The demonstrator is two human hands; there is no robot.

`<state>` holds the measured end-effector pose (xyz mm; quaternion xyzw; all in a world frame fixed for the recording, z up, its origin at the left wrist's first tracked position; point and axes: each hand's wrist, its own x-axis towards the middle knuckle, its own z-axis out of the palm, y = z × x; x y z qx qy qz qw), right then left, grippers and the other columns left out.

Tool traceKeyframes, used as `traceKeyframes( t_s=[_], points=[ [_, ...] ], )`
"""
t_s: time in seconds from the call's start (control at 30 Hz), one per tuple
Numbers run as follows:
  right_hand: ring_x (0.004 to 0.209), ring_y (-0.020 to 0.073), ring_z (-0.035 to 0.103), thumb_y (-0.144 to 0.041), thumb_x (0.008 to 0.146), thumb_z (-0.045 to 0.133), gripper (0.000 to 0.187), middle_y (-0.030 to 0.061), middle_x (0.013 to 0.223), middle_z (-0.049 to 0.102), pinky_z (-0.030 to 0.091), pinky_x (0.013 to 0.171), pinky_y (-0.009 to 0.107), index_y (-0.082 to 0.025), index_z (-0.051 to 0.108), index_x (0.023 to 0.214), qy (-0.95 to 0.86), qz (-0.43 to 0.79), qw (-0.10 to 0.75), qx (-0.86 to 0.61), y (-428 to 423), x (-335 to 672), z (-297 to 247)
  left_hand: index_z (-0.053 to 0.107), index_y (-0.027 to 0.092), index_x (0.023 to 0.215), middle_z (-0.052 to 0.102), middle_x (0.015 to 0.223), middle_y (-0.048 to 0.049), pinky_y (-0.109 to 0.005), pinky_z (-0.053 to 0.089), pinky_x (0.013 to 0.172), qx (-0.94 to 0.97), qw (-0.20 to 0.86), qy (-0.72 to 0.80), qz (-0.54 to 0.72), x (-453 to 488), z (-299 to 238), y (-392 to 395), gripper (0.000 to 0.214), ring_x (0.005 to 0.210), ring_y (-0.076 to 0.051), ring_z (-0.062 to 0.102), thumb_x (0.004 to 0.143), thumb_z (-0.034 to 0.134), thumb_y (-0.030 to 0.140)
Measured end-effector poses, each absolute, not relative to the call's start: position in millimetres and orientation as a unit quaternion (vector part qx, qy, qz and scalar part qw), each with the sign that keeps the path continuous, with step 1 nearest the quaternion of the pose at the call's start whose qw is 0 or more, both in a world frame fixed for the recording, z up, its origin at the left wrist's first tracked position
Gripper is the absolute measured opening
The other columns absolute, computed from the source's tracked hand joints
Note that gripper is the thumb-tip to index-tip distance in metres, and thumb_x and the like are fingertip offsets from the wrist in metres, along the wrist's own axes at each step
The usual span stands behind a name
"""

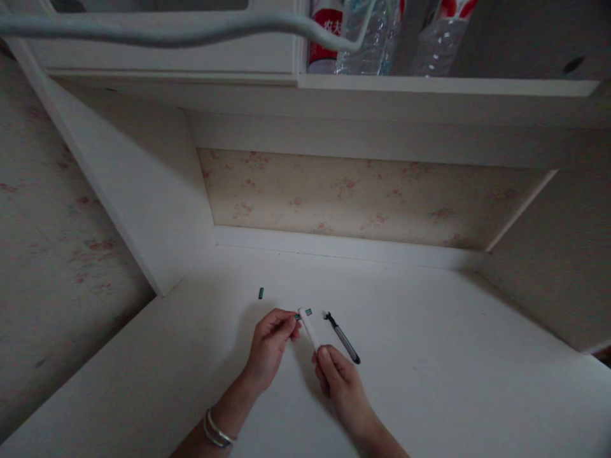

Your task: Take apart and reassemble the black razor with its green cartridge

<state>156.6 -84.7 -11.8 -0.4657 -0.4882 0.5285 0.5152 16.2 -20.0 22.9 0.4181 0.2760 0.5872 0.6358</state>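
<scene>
My right hand (340, 378) is closed round the lower end of a white pen barrel (309, 329) that points up and to the left. My left hand (270, 343) pinches at the barrel's upper tip, where a small teal piece (308, 312) shows. A dark refill (344, 339) with a whitish end lies on the white desk (429, 356) just right of the barrel. A second small teal piece (260, 292) lies on the desk farther back, to the left. My left wrist wears silver bangles (217, 431).
The desk sits in an alcove with a floral back panel (363, 200) and white side walls. A shelf above holds plastic bottles (377, 35) and a red-labelled container (327, 32). A pale cable (157, 28) runs across the top.
</scene>
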Motion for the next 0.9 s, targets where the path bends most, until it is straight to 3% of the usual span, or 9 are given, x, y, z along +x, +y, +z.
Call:
traceKeyframes(
  t_s=[0.9],
  points=[
    [0.046, 0.0090, 0.028, -0.060, 0.091, 0.040, 0.047, -0.0062, 0.053, 0.034, 0.020, 0.043, 0.022, -0.018, 0.048, 0.071, -0.526, 0.500, 0.493, -0.480, -84.4, 155.6, -8.7, 0.068, 0.014, 0.076, 0.062, 0.064, -0.0009, -0.022, 0.038, 0.057, 0.403, 0.642, 0.289, 0.585, 15.5, 22.2, -17.7, 0.011, 0.060, -0.010, 0.052, 0.073, 0.071, 0.024]
  ],
)
